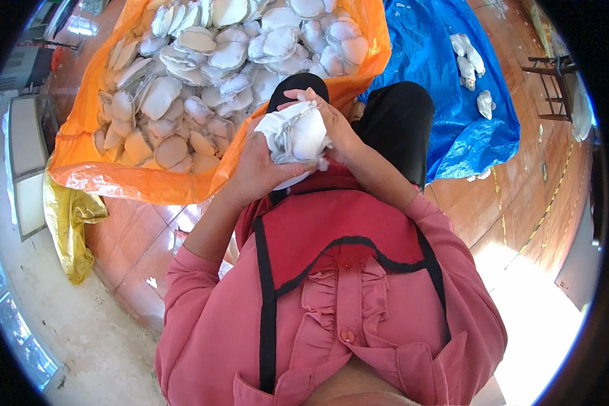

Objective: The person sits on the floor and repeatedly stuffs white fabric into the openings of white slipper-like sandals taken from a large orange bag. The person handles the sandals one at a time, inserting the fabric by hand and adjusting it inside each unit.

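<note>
We note that the white padded piece point(298, 135) is partly covered by the left hand point(257, 166) and right hand point(335, 125), the orange sheet point(81, 172) and its heap of white pieces point(203, 61) run past the top edge, and the small white items point(468, 57) on the blue tarp point(446, 74) are too small to identify.

Single head-worn fisheye, looking steeply down over the chest at the lap, close range; floor point(149, 250) fills the periphery.
</note>
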